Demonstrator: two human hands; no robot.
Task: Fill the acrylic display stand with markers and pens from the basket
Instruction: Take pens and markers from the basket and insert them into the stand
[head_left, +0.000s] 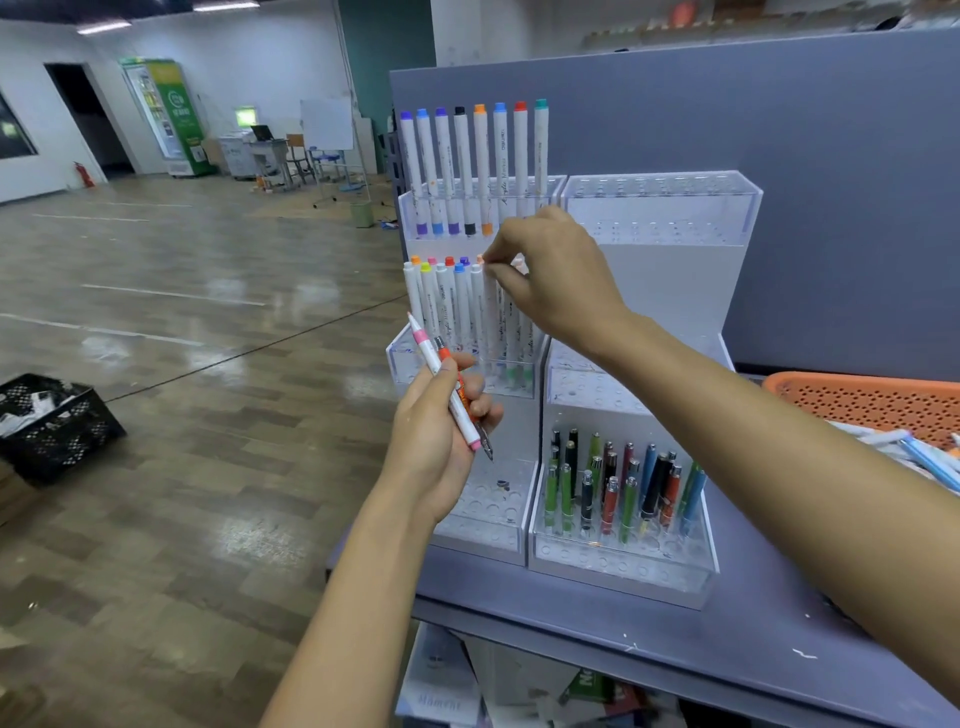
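Acrylic display stand (660, 208) sits on the grey surface (753, 597). Its back row holds eight tall markers (480, 166) standing up. The middle row holds more markers (441, 301). The front right box holds many pens (623, 488). The right hand (550, 275) reaches to the middle row, and its fingers (511, 244) seem to pinch the top of a white marker (491, 322) there; the hand hides its cap. The left hand (436, 431) is in front of the stand, curled round a pink and white marker (441, 384) and an orange pen (465, 400). The orange basket (872, 405) sits near the stand on the right, with more pens inside. A black crate (57, 421) sits on the floor.
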